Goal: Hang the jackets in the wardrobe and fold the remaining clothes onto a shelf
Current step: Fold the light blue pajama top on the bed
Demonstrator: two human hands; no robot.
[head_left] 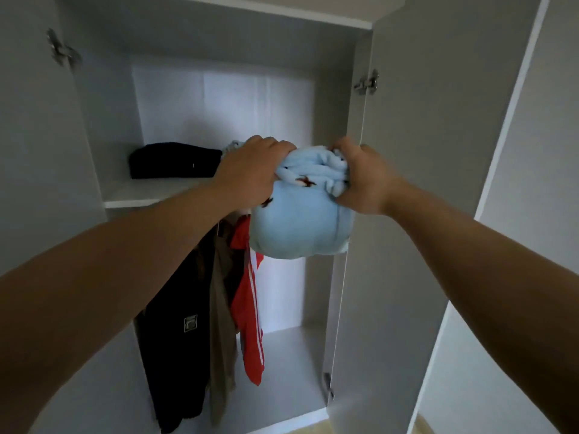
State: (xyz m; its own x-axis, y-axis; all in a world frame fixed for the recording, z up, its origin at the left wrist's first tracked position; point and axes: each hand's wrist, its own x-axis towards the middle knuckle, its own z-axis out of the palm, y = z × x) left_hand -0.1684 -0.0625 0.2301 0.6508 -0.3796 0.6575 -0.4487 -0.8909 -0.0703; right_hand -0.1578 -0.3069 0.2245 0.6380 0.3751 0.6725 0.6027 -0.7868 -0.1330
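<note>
A bunched light blue garment (297, 223) with small dark marks hangs in front of the open wardrobe, at the level of the upper shelf (131, 195). My left hand (250, 173) grips its top left and my right hand (363, 180) grips its top right. A folded black garment (175, 160) lies on that shelf at the left, and a bit of pale cloth (232, 145) shows behind my left hand. Below the shelf hang a black jacket (178, 339), an olive garment (222, 324) and a red jacket with white stripes (250, 308).
The wardrobe's right door (423, 183) stands open close to my right hand, and the left door (37, 151) is open too. The wardrobe floor (282, 371) lies below the hanging jackets. A second shelf board (282, 10) runs across the top.
</note>
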